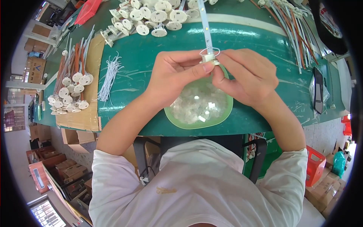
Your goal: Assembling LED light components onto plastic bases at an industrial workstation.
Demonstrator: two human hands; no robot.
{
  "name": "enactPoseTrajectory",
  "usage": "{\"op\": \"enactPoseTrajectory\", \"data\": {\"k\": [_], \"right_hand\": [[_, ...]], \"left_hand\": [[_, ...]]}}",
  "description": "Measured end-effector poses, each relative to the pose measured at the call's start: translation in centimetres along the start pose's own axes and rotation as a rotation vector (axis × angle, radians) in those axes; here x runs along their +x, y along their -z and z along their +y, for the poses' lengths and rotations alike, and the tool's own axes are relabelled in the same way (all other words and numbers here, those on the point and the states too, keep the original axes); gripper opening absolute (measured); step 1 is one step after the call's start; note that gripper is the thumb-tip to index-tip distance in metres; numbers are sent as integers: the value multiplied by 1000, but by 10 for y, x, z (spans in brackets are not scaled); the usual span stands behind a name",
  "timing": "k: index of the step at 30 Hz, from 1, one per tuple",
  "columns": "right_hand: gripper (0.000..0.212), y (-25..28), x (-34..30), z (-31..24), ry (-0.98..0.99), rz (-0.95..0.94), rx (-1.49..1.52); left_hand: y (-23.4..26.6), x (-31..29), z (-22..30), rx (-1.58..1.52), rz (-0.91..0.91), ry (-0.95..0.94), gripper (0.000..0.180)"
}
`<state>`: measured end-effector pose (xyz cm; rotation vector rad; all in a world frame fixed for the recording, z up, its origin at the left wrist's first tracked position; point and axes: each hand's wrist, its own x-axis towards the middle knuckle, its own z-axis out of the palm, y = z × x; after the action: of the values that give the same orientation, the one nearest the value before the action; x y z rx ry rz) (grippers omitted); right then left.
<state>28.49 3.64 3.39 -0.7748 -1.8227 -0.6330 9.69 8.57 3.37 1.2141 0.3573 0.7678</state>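
Observation:
Over a light green bowl (174, 123) of small clear pieces (202, 102), both hands meet at the near end of a narrow LED strip (206, 32). My left hand (168, 73) is closed, its thumb and fingers pinching the white end piece (208, 57) of the strip. My right hand (249, 77) is closed as well, fingertips pressed together beside that end piece. A thin white wire (215, 49) makes a loop around the strip there, one side running to the right fingertips. The fingers partly cover the end piece.
Many round white caps (159, 17) on strips lie beyond my hands. To the left are a bundle of white wires (110, 77) and capped strips on cardboard (96, 75). More strips (298, 34) lie far right, near a black phone-like slab (318, 90). A red basket (87, 11) is far left.

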Motion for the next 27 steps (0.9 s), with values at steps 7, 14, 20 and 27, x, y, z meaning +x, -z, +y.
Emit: {"op": "enactPoseTrajectory", "data": {"k": [7,14,20,27], "right_hand": [[22,2,-1,-8,-150,-73,29],[20,10,5,-2,-113,-96,175],[19,3,1,-7,-170,-160,111],[26,2,11,7,31,-79,104]], "left_hand": [[6,2,0,-13,26,143,24],[4,-1,11,-88,3,165,25],[15,5,4,107,15,106,28],[19,14,12,213,-141,-111,37]]}}
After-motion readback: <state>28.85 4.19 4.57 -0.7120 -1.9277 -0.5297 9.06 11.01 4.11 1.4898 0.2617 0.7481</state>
